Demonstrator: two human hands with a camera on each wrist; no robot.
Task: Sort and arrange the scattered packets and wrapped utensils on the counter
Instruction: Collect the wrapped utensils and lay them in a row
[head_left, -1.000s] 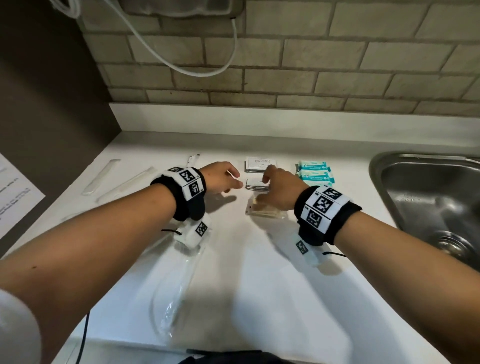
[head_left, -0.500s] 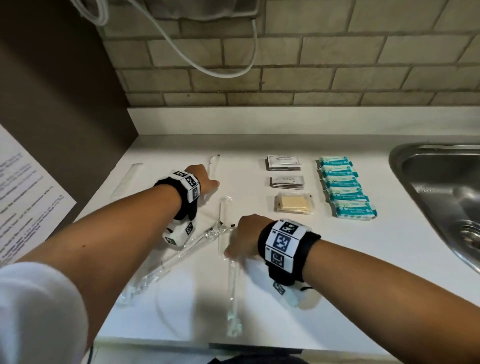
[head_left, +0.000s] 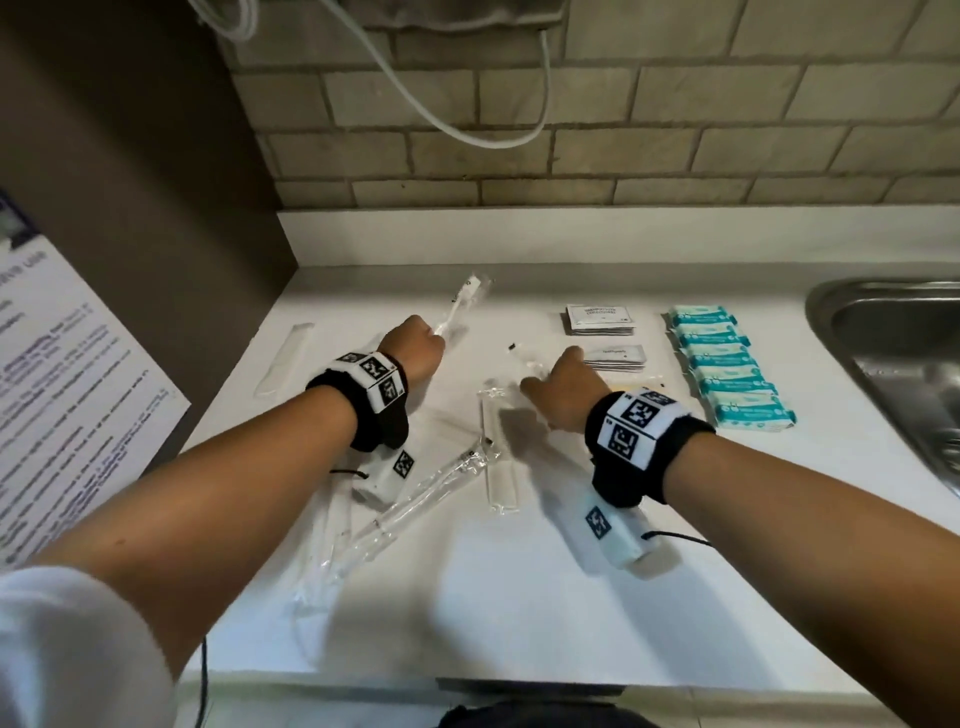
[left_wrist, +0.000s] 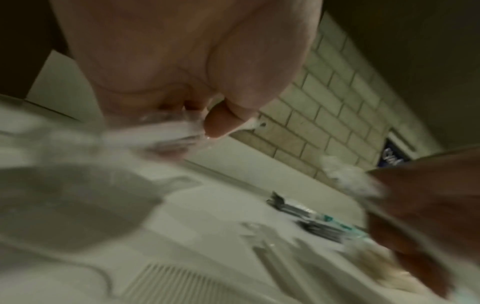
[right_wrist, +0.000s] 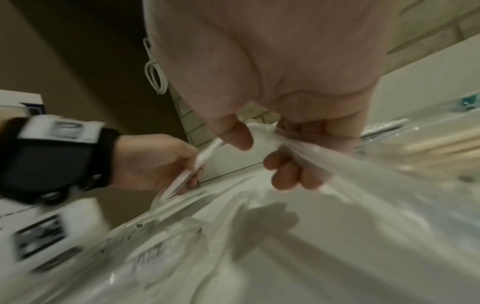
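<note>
My left hand (head_left: 423, 345) grips a white wrapped utensil (head_left: 462, 301), held above the counter (head_left: 571, 597) and pointing toward the back wall. The left wrist view shows the thumb (left_wrist: 221, 121) pinching its clear wrapper. My right hand (head_left: 553, 376) holds a clear-wrapped utensil (head_left: 524, 356) just left of the white sachets (head_left: 615, 357); the right wrist view shows its fingers (right_wrist: 283, 174) curled round the plastic (right_wrist: 262, 131). Three more clear-wrapped utensils (head_left: 496, 452) lie crossed between my wrists. Teal packets (head_left: 727, 366) stand in a column on the right. A second sachet stack (head_left: 600, 317) lies behind.
A steel sink (head_left: 883, 332) opens at the right edge. One flat wrapper (head_left: 283, 358) lies near the dark left wall, with a printed sheet (head_left: 67, 405) beside it. A white cable (head_left: 467, 124) hangs over the brick backsplash.
My left hand has picked up the white wrapped utensil at the back. My right hand has moved from the counter's front toward the sachets, carrying a clear-wrapped utensil.
</note>
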